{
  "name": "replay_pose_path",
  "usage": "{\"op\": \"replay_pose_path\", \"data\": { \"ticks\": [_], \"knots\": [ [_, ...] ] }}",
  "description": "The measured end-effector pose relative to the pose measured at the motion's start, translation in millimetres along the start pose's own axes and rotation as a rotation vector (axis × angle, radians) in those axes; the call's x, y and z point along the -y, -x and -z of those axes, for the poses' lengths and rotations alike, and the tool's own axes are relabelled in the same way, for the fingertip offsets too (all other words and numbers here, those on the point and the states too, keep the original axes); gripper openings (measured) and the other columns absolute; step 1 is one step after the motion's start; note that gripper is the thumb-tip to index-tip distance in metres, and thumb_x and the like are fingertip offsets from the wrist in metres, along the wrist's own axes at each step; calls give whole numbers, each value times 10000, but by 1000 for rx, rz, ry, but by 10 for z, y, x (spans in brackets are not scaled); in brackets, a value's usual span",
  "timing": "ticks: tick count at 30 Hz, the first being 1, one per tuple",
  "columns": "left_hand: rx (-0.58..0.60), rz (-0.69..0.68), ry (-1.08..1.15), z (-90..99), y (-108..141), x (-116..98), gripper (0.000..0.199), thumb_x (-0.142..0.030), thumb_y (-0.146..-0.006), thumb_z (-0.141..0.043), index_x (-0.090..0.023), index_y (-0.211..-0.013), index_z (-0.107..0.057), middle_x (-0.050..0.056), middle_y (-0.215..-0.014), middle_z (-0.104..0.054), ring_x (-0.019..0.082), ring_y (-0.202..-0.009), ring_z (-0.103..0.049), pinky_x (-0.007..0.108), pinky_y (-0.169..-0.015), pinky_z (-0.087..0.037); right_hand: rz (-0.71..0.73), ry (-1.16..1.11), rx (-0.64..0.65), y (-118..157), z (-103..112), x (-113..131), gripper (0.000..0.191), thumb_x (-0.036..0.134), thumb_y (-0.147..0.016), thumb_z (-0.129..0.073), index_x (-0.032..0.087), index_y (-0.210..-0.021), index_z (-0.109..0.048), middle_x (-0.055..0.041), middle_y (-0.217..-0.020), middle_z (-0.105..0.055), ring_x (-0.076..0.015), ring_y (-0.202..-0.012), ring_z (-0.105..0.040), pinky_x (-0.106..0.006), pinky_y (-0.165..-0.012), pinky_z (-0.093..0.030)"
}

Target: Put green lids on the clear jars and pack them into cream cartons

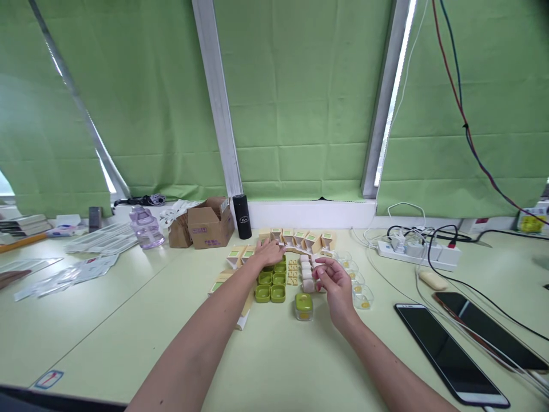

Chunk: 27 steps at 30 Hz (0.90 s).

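Observation:
My left hand (269, 252) reaches over the far end of the rows of green square trays (271, 279), its fingers spread near the folded cardboard pieces (300, 240). My right hand (333, 280) is beside the white blocks (307, 274), thumb and forefinger bent toward each other; whether something small is between them is too small to tell. Small yellow squares (292, 272) lie between trays and blocks. Clear cups with yellow centres (359, 289) stand right of my right hand. A clear box with a green lid (304, 306) sits nearest me.
More cardboard pieces (235, 257) lie left of the trays. Behind stand a brown box (210, 223), a black cylinder (242, 216) and a purple bottle (146, 228). At right are a phone (450, 352), a darker phone (493, 329), cables and a power strip (418, 254).

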State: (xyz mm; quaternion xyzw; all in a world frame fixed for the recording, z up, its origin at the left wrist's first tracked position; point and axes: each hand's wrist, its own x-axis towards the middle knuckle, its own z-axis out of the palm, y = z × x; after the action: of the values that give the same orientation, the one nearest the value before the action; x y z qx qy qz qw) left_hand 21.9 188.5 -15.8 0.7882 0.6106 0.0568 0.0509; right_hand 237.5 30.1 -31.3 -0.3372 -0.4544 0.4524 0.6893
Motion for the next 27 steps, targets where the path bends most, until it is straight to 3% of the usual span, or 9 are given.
{"op": "replay_pose_path", "data": {
  "ticks": [6, 12, 16, 22, 27],
  "knots": [
    [-125, -13, 27, 184, 33, -6, 482, -359, -1020, -417, -127, -1418, -560, 190, -1659, -398, 353, -1457, -493, 481, -1199, -396, 7, 15, 1, -2, -1, 1, 359, 492, -802, -800, 211, -1006, -711, -14, -719, -681, -180, -692, -604, -260, -553, -470],
    [-235, -36, 71, 330, 207, -59, 443, -272, -1029, -407, -155, -1447, -498, 160, -1694, -320, 308, -1346, -597, 441, -1134, -480, 9, 18, 5, -9, 2, 11, 360, 498, -801, -799, 214, -1004, -713, -15, -721, -686, -178, -677, -605, -262, -547, -469],
    [-309, -61, 79, 389, 530, -187, 513, -287, -1033, -413, -159, -1529, -392, 164, -1712, -250, 328, -1353, -592, 462, -1077, -529, 16, 19, 12, -5, -13, 39, 356, 496, -805, -799, 215, -1007, -714, -11, -719, -679, -181, -690, -611, -262, -558, -472],
    [-526, -195, 78, 374, 1089, -464, 566, -257, -1039, -404, -172, -1588, -299, 186, -1667, -323, 330, -1269, -639, 476, -954, -589, 2, 72, 47, -14, -27, 74, 393, 538, -808, -789, 223, -1033, -719, -32, -765, -723, -207, -740, -646, -276, -577, -468],
    [-538, -343, 25, 241, 1537, -684, 599, -249, -1053, -411, -178, -1623, -240, 196, -1663, -353, 353, -1389, -562, 502, -1046, -565, -15, 117, 53, -60, -19, 121, 509, 619, -804, -797, 217, -1111, -732, -109, -993, -819, -265, -881, -720, -347, -705, -537]
  ]
}}
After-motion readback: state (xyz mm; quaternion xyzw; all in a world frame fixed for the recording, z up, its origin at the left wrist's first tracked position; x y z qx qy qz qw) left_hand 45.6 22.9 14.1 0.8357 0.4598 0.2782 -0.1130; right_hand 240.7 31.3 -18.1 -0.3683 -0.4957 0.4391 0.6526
